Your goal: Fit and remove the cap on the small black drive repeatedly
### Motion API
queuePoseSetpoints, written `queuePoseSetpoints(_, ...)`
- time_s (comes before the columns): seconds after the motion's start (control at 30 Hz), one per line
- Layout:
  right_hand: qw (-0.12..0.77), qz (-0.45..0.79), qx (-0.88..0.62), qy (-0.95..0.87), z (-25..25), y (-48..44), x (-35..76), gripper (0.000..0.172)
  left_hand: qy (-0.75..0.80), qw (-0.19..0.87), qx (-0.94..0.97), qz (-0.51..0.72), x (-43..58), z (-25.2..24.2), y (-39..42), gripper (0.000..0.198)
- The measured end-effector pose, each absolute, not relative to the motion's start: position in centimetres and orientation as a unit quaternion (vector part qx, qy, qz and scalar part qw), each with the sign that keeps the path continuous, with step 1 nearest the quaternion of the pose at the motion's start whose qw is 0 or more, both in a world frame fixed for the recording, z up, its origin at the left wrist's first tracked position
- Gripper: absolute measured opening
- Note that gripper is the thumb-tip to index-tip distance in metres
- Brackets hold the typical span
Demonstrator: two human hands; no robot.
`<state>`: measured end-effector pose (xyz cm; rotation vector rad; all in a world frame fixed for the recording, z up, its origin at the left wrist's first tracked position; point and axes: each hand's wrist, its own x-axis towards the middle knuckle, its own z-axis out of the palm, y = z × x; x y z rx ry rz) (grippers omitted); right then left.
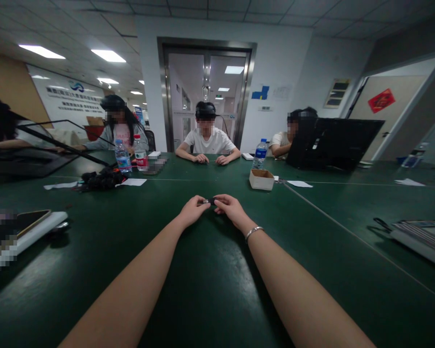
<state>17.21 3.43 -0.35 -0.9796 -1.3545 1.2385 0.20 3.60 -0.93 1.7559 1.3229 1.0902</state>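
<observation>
A small dark object [212, 201] with a light, metallic-looking left end is held between my two hands above the green table [210, 270]. My left hand [195, 210] pinches its left end between thumb and fingers. On the other side, my right hand [231, 209] has its fingers closed on the dark right part; a silver bracelet [254, 233] is round that wrist. The fingertips of both hands are almost touching. What exactly the object is, I cannot make out.
Beyond my hands are a small open box [261, 179], bottles [260, 153], a black tangled bundle [102, 179] and papers. A phone [32, 222] lies at left, a striped item [424, 237] at right. A black monitor [335, 143] and several people are across the table.
</observation>
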Motion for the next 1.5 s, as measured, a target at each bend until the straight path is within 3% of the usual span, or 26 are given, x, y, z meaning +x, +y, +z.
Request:
queuePoseSetpoints(0.13, 0.506, 0.516, -0.406, -0.559, -0.39, 3.45, 17.25, 0.024, 0.525, 0.331, 0.685, 0.381, 0.01, -1.13, 3.95, 0.046)
queuePoseSetpoints(0.3, 0.508, 0.518, -0.401, -0.56, -0.46, 3.48, 17.29, 0.024, 0.511, 0.319, 0.682, 0.415, 0.03, -1.0, 3.82, 0.02)
queuePoseSetpoints(0.47, 0.504, 0.517, -0.404, -0.561, -0.41, 3.43, 17.2, 0.022, 0.534, 0.316, 0.68, 0.391, 0.08, -0.88, 3.76, 0.024)
queuePoseSetpoints(0.6, 0.502, 0.516, -0.403, -0.565, -0.38, 3.41, 17.21, 0.024, 0.522, 0.339, 0.665, 0.413, -0.07, -1.25, 4.06, 0.04)
queuePoseSetpoints(0.77, 0.502, 0.516, -0.405, -0.563, -0.35, 3.42, 17.19, 0.024, 0.505, 0.333, 0.658, 0.449, -0.12, -1.38, 4.03, 0.021)
queuePoseSetpoints(1.03, 0.497, 0.518, -0.404, -0.567, -0.18, 3.23, 17.22, 0.025, 0.518, 0.358, 0.662, 0.407, -0.29, -1.49, 4.35, 0.045)
queuePoseSetpoints(1.17, 0.503, 0.52, -0.398, -0.564, -0.38, 3.39, 17.27, 0.026, 0.508, 0.331, 0.677, 0.417, -0.15, -1.15, 3.77, 0.024)
queuePoseSetpoints(1.33, 0.506, 0.521, -0.391, -0.566, -0.57, 3.54, 17.29, 0.026, 0.493, 0.333, 0.678, 0.432, -0.11, -1.04, 3.46, 0.023)
queuePoseSetpoints(1.5, 0.498, 0.523, -0.394, -0.569, -0.42, 3.45, 17.22, 0.024, 0.501, 0.351, 0.676, 0.41, -0.18, -1.56, 4.11, 0.046)
